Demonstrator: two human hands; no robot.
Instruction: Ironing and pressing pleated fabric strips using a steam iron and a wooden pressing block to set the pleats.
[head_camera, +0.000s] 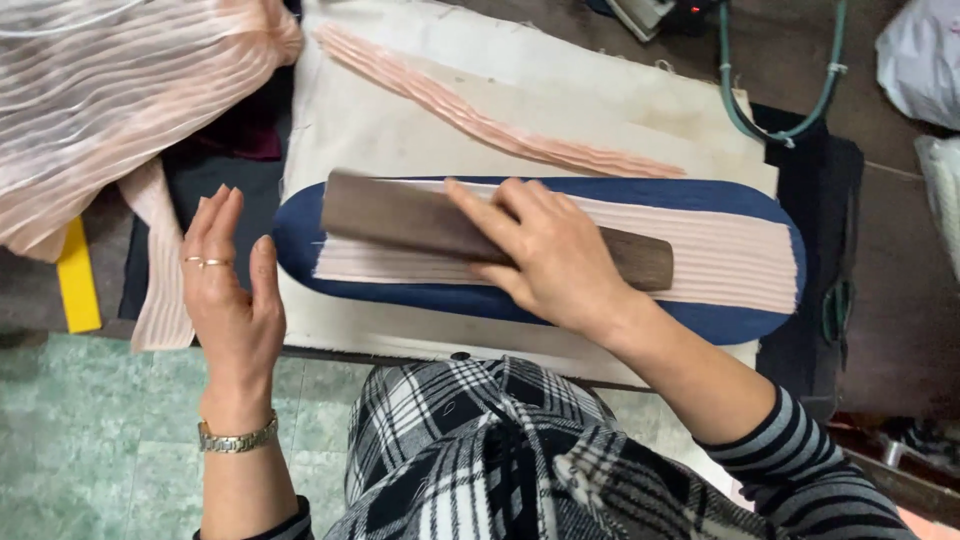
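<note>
On the blue oval pressing pad the right hand lies flat with fingers spread, palm down on a dark brown wooden block; it presses on the block from above and does not close around it. Under the block is a strip of pale pink pleated fabric, laid lengthwise along the pad and reaching almost to the pad's right end, with its left edge showing just below the block. The left hand hovers open at the pad's left end, fingers straight and together, thumb beside them, holding nothing; whether its fingertips touch the pad cannot be told. It wears two rings, and a metal watch sits at the wrist. Beyond the pad, a cream cloth-covered board carries a second, narrower pleated pink strip lying diagonally. A larger heap of pink pleated fabric fills the upper left, with one band hanging down past the board's edge beside a yellow strip. A green hose loops at the upper right. Near the bottom are the person's checked garment and striped right sleeve, above a greenish tiled floor
</note>
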